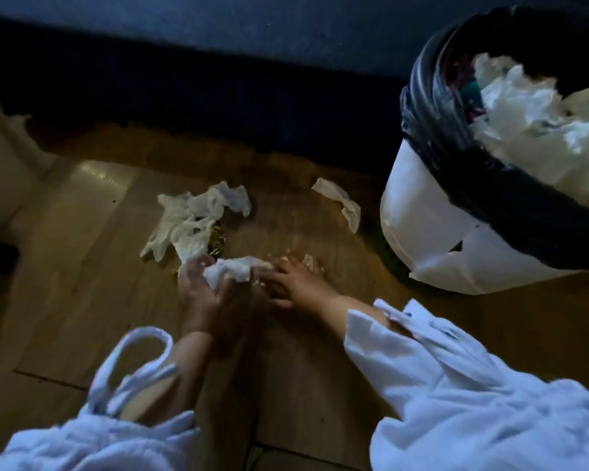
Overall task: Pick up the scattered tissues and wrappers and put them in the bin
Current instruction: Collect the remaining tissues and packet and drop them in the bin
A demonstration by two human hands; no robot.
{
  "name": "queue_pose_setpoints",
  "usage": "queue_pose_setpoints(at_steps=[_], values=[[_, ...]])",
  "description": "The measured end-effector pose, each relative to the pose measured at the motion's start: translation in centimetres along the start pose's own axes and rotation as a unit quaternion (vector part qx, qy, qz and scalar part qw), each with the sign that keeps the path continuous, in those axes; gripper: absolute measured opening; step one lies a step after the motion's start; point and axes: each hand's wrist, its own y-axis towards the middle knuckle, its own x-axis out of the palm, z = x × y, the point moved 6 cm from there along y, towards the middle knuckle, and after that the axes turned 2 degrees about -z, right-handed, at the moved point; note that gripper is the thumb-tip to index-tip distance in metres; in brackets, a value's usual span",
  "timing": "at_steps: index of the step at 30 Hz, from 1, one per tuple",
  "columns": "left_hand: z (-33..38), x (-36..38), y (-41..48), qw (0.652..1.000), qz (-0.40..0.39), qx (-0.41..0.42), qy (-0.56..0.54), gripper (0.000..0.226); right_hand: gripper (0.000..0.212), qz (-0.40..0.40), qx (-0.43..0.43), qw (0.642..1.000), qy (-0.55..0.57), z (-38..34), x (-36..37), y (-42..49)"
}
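My left hand (203, 287) grips a crumpled white tissue (233, 270) just above the wooden floor. Beside it my right hand (293, 283) reaches down to the floor, fingers spread over small pale scraps (312, 261); motion blur hides whether it holds any. A heap of loose white tissues (191, 219) lies just beyond my left hand, with a shiny gold wrapper (216, 244) partly under it. One more white tissue (342, 200) lies near the bin. The white bin (432, 229) with a black liner stands at right, filled with white tissues.
A dark blue piece of furniture (218, 62) runs along the back of the floor. A pale object (0, 158) stands at the far left edge. My loose white sleeves (456, 385) hang low over the near floor.
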Motion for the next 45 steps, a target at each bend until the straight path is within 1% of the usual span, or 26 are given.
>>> queue_pose_setpoints(at_steps=[2, 4, 6, 8, 10, 11, 13, 15, 17, 19, 21, 23, 25, 27, 28, 30, 32, 34, 36, 37, 38, 40, 41, 43, 44, 45], values=[[0.4, -1.0, 3.2, 0.998, 0.037, -0.022, 0.052, 0.069, 0.04, 0.091, -0.064, 0.992, 0.053, 0.1, 0.1, -1.0], [0.7, -1.7, 6.5, 0.99, 0.06, -0.042, 0.118, 0.064, 0.026, 0.147, -0.085, 0.98, 0.101, 1.3, 0.0, -2.4], [-0.1, -1.4, 10.0, 0.988, 0.012, -0.056, 0.143, 0.067, 0.024, 0.182, -0.086, 0.975, 0.094, 2.9, -0.1, -3.1], [-1.9, -0.5, 13.1, 0.979, -0.073, -0.099, 0.163, 0.087, 0.023, 0.221, -0.034, 0.966, 0.132, 4.7, -1.5, -3.0], [-3.1, 0.5, 14.1, 0.967, -0.139, -0.122, 0.174, 0.1, 0.018, 0.297, 0.038, 0.939, 0.17, 6.4, -3.7, -2.8], [-2.9, 1.2, 13.7, 0.967, -0.165, -0.126, 0.15, 0.101, 0.017, 0.331, 0.069, 0.923, 0.181, 7.0, -4.7, -2.4], [-1.8, 2.6, 12.5, 0.974, -0.173, -0.09, 0.111, 0.088, 0.014, 0.373, 0.13, 0.9, 0.183, 8.0, -6.6, -1.3], [-1.0, 3.2, 10.8, 0.973, -0.138, -0.029, 0.182, 0.074, 0.018, 0.387, 0.19, 0.888, 0.156, 8.9, -8.1, 0.2], [-1.4, 3.4, 8.3, 0.964, -0.098, 0.012, 0.246, 0.061, 0.025, 0.352, 0.245, 0.897, 0.107, 9.7, -8.9, 1.7], [-1.8, 3.8, 5.5, 0.965, -0.086, 0.033, 0.245, 0.051, 0.033, 0.278, 0.273, 0.919, 0.057, 10.6, -8.7, 3.0], [-1.6, 4.1, 3.2, 0.966, -0.074, 0.063, 0.238, 0.046, 0.037, 0.216, 0.271, 0.937, 0.049, 11.3, -7.7, 3.4], [-1.7, 3.9, 2.0, 0.972, -0.076, 0.069, 0.21, 0.04, 0.033, 0.199, 0.25, 0.946, 0.062, 11.0, -6.6, 2.4], [-2.0, 3.3, 1.5, 0.984, -0.089, 0.047, 0.144, 0.034, 0.029, 0.221, 0.207, 0.951, 0.056, 9.7, -5.3, 0.5], [-1.5, 2.6, 0.8, 0.995, -0.1, 0.001, 0.023, 0.022, 0.026, 0.235, 0.158, 0.958, 0.054, 8.2, -3.4, -1.7], [-1.2, 2.5, 0.4, 0.993, -0.109, -0.02, -0.033, 0.02, 0.022, 0.228, 0.138, 0.962, 0.059, 7.8, -2.3, -2.7], [-0.8, 2.1, -0.4, 0.988, -0.103, -0.045, -0.102, 0.02, 0.013, 0.193, 0.115, 0.971, 0.079, 7.1, -0.6, -4.2], [-0.4, 1.5, -1.0, 0.983, -0.083, -0.047, -0.155, 0.019, 0.013, 0.188, 0.104, 0.969, 0.125, 6.6, 0.1, -5.5], [-0.5, 0.9, -1.7, 0.976, -0.073, -0.047, -0.199, 0.023, 0.018, 0.221, 0.121, 0.947, 0.2, 6.3, -0.2, -6.5], [-1.0, 0.5, -2.5, 0.969, -0.077, -0.071, -0.226, 0.012, 0.014, 0.246, 0.152, 0.92, 0.264, 6.0, -0.6, -7.1], [-1.2, 0.2, -2.9, 0.969, -0.078, -0.081, -0.222, 0.01, 0.015, 0.241, 0.16, 0.918, 0.271, 5.7, -0.6, -7.1], [-1.3, 0.0, -3.3, 0.97, -0.075, -0.086, -0.215, 0.012, 0.024, 0.225, 0.158, 0.927, 0.254, 5.1, -0.7, -6.9], [-1.7, -0.6, -3.6, 0.974, -0.059, -0.09, -0.2, 0.01, 0.046, 0.163, 0.135, 0.96, 0.183, 3.5, -0.4, -5.9], [-1.7, -1.0, -3.7, 0.976, -0.048, -0.092, -0.191, 0.017, 0.051, 0.128, 0.124, 0.974, 0.14, 2.8, 0.0, -5.3], [-1.7, -1.9, -3.5, 0.977, -0.014, -0.098, -0.188, 0.043, 0.051, 0.076, 0.109, 0.989, 0.071, 1.6, 0.9, -4.3], [-1.7, -2.3, -3.4, 0.977, -0.001, -0.104, -0.184, 0.049, 0.048, 0.067, 0.1, 0.991, 0.052, 1.2, 1.1, -4.0], [-1.6, -2.4, -3.2, 0.979, -0.002, -0.11, -0.174, 0.044, 0.043, 0.067, 0.088, 0.993, 0.044, 0.9, 1.4, -3.9]])
